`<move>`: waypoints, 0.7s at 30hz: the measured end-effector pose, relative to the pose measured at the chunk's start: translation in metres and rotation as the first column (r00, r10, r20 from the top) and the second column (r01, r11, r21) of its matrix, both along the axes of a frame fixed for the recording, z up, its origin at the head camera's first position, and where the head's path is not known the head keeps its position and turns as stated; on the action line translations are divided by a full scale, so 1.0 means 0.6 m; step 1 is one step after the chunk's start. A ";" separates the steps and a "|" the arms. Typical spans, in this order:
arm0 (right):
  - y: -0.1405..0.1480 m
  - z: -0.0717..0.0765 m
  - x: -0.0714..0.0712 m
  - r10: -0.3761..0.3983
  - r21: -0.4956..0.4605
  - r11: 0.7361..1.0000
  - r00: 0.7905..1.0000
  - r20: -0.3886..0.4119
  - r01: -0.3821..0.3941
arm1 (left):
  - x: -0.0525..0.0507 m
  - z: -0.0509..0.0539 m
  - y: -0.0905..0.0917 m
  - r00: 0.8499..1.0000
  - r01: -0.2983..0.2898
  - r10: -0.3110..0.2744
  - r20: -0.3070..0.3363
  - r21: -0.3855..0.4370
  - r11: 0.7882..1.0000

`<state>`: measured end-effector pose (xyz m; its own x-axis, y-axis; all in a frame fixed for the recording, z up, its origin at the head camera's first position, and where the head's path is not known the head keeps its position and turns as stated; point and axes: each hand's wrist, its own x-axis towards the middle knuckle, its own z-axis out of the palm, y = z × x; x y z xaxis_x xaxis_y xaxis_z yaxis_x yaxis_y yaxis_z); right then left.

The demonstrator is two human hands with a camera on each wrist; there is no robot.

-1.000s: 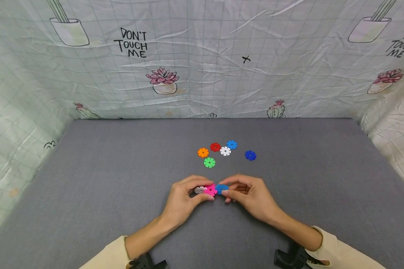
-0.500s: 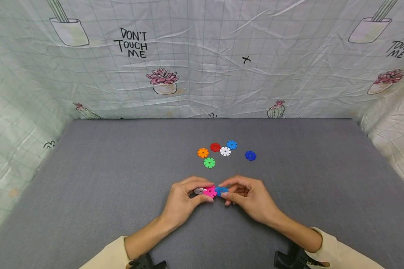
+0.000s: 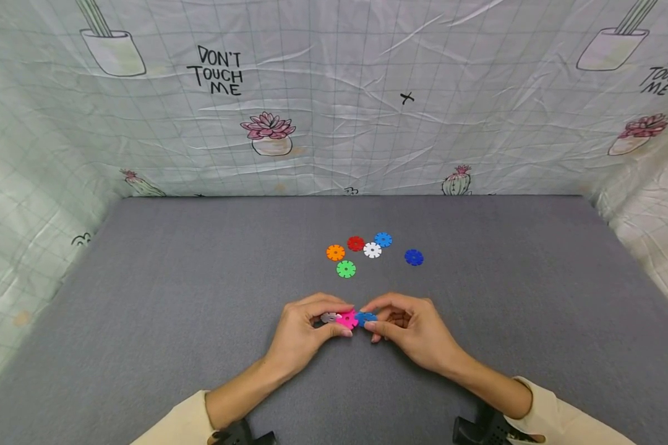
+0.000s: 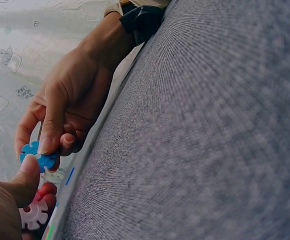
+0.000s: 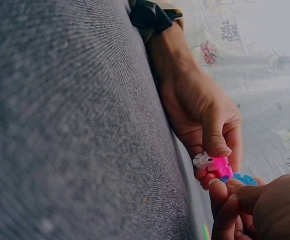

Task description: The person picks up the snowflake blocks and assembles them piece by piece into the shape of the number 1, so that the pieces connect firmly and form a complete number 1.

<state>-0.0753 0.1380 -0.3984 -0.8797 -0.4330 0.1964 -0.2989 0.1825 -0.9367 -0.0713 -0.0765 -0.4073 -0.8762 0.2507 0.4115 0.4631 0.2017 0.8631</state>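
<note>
In the head view my left hand (image 3: 299,332) pinches a pink notched plastic disc (image 3: 346,319) between thumb and fingers. A pale grey-white notched disc (image 3: 329,317) joins its left side, partly hidden by that hand. My right hand (image 3: 420,330) pinches a blue notched disc (image 3: 365,318) by its right side. The blue disc's edge meets the pink one's; how deep the slots engage I cannot tell. From the right wrist view, the white disc (image 5: 201,161), the pink disc (image 5: 221,166) and the blue disc (image 5: 245,179) form a row.
Beyond the hands lie loose notched discs: orange (image 3: 336,253), red (image 3: 355,243), white (image 3: 372,250), light blue (image 3: 383,240), green (image 3: 346,269) and dark blue (image 3: 414,258). They rest on a grey cloth-covered table (image 3: 200,278). A printed curtain (image 3: 334,123) stands behind.
Both hands have come slightly nearer the body with the discs, which remain pinched. The blue disc has tilted a little flatter in view. The loose discs stay put.
</note>
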 end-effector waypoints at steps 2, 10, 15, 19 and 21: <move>0.000 -0.005 -0.001 0.008 0.002 1.000 1.000 -0.024 -0.008 | -0.002 -0.008 -0.001 1.000 0.015 -0.015 0.004 0.005 1.000; -0.002 -0.006 0.001 -0.004 0.015 1.000 0.998 -0.057 0.005 | -0.005 -0.013 -0.002 0.999 0.038 -0.038 0.007 0.008 0.999; -0.003 -0.004 0.000 -0.030 0.029 0.999 0.998 -0.056 0.031 | 0.002 0.008 0.001 1.000 0.030 -0.030 -0.007 0.001 1.000; -0.002 -0.006 -0.003 -0.050 0.027 0.998 0.997 -0.059 0.051 | 0.007 0.024 0.003 0.999 0.033 -0.033 0.004 -0.003 0.999; -0.001 -0.007 -0.005 -0.053 0.028 0.998 0.997 -0.057 0.055 | 0.004 0.014 0.001 0.999 0.031 -0.031 0.010 -0.008 0.999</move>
<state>-0.0782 0.1371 -0.4027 -0.8900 -0.3915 0.2340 -0.3399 0.2273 -0.9126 -0.0689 -0.0761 -0.3986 -0.8719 0.2816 0.4006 0.4607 0.1945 0.8660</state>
